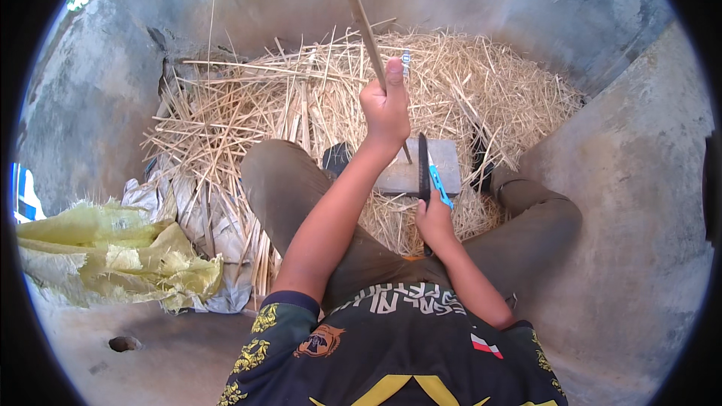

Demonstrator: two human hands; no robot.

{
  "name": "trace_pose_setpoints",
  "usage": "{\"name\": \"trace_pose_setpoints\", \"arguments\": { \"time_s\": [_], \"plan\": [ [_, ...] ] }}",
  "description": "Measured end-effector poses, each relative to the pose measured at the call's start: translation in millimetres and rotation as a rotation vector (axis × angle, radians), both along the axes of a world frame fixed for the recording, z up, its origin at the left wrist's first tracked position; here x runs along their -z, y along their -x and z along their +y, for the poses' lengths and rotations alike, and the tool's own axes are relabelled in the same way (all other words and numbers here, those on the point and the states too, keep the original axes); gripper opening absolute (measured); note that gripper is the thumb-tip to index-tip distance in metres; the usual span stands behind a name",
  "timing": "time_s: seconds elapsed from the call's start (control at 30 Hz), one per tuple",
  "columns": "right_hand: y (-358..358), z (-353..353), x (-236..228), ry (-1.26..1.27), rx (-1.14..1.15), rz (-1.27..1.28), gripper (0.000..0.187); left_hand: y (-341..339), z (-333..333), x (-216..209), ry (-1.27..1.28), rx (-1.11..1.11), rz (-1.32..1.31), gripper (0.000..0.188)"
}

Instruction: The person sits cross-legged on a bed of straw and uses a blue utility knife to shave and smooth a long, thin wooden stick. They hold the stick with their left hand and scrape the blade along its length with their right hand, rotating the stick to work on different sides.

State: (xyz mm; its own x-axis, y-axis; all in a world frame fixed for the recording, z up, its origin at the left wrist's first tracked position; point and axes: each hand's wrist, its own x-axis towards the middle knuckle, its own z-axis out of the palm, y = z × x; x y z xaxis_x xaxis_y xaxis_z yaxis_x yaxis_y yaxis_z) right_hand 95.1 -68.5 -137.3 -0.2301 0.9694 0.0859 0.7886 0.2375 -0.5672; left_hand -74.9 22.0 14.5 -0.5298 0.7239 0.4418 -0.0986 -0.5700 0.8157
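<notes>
My left hand [385, 111] is closed around a long bamboo strip [359, 19], thumb pointing up along it. The strip slants up and away from me, and its lower end comes down over a grey block [398, 178] between my legs. My right hand [435, 224] is closed around a dark-bladed knife [423, 165], blade pointing away from me and its end showing below my fist. A light-blue utility knife [438, 183] lies along the knife's right side, just above my fingers; whether my hand touches it, I cannot tell.
Straw-like shavings and thin strips [489, 79] heap beyond the block, with longer strips [226, 105] to the left. A frayed yellow-green sack [128, 256] lies at the left. Grey walls [639, 150] stand around me, and the floor has a hole [125, 343] at lower left.
</notes>
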Motion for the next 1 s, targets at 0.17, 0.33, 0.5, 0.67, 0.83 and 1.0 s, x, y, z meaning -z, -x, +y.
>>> {"name": "trace_pose_setpoints", "arguments": {
  "time_s": [0.17,0.33,0.5,0.67,0.83,1.0],
  "plan": [
    [5.3,8.0,-117.7,-0.082,0.178,0.529,0.02,0.7,1.0,4.3,-0.015,-0.049,0.048,0.058],
    [-2.6,3.8,-18.8,-0.045,0.017,0.279,0.021,-5.2,1.5,0.6,-0.027,0.039,0.057,0.058],
    [-14.0,17.3,-22.7,-0.036,0.075,0.208,0.017,12.5,-4.8,-16.5,0.046,0.222,-0.006,0.056],
    [5.5,14.0,-87.6,-0.207,0.204,0.71,0.023,20.5,-1.8,-16.7,0.105,0.37,-0.031,0.054],
    [1.1,0.4,6.3,-0.014,0.085,0.082,0.023,18.3,0.8,-17.1,0.095,0.357,-0.102,0.054],
    [6.3,11.3,-101.3,-0.084,0.118,0.414,0.024,20.9,2.9,-11.2,0.088,0.272,-0.067,0.053]
  ]
}}
